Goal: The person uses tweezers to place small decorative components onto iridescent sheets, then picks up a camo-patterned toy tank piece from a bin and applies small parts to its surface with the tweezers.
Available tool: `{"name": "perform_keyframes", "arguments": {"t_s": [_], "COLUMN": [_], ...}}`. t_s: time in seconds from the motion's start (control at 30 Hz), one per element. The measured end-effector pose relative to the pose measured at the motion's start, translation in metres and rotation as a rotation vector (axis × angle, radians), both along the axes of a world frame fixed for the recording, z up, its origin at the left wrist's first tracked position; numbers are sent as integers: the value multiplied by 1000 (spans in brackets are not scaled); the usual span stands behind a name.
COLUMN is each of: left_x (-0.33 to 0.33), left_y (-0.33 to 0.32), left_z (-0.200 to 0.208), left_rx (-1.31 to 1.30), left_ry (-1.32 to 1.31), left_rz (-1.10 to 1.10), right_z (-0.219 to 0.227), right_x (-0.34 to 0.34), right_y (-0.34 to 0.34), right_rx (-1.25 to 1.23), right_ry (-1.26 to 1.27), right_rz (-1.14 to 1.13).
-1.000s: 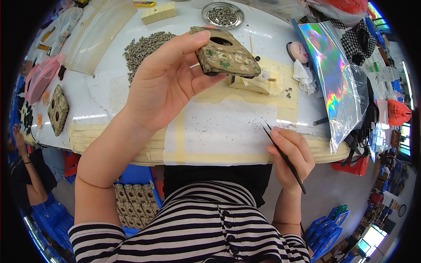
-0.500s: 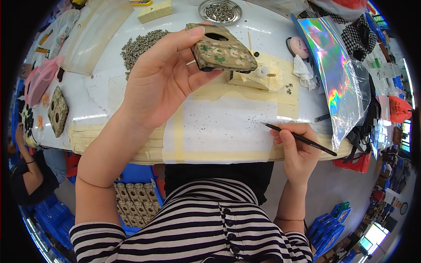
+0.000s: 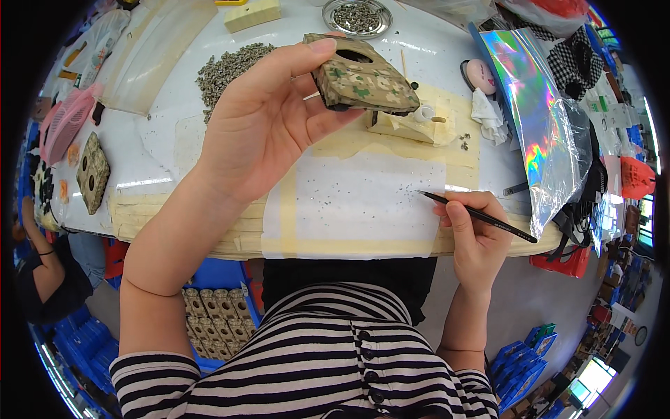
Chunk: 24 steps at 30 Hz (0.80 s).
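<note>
My left hand point(image 3: 262, 115) is closed on a camouflage-patterned casing point(image 3: 370, 80) and holds it raised above the table. The thumb lies on its upper edge, and a round dark hole shows in its top face. My right hand point(image 3: 478, 237) pinches slim black tweezers point(image 3: 492, 222), their fine tip just over a white sheet point(image 3: 349, 227) strewn with tiny shiny bits point(image 3: 412, 188). Whether the tip touches a bit is too small to tell. Behind the sheet stands a tape-covered block point(image 3: 412, 129) with a small white cup point(image 3: 426, 113) on it.
A heap of small metal parts point(image 3: 227, 73) lies at the back left, near a round metal dish point(image 3: 357, 17) of similar parts. A second camouflage casing point(image 3: 92, 173) rests at the far left. Shiny iridescent film point(image 3: 520, 105) stands on the right. A blue crate point(image 3: 216, 276) below holds several casings.
The view has shifted slightly. My left hand has moved a little to the right with the casing. The tweezers' tip has risen slightly over the sheet; both grips are unchanged.
</note>
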State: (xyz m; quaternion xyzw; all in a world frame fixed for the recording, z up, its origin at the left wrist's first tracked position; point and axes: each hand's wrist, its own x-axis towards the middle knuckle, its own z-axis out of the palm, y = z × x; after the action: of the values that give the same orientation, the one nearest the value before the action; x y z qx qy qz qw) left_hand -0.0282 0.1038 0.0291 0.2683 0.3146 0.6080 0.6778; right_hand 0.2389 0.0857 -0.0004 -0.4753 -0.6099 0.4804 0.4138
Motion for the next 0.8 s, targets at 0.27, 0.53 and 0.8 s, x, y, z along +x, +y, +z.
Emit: {"name": "perform_keyframes", "arguments": {"t_s": [0.27, 0.53, 0.8], "left_x": [-2, 3, 1], "left_y": [0, 0, -1], "left_z": [-1, 5, 2], "left_rx": [16, -37, -7], "left_ry": [-23, -52, 16], "left_rz": [-15, 38, 8], "right_z": [0, 0, -1], "right_x": [0, 1, 1], "right_y": [0, 0, -1], "right_rx": [6, -11, 17], "right_ry": [-13, 17, -13], "right_rz": [1, -10, 0]}}
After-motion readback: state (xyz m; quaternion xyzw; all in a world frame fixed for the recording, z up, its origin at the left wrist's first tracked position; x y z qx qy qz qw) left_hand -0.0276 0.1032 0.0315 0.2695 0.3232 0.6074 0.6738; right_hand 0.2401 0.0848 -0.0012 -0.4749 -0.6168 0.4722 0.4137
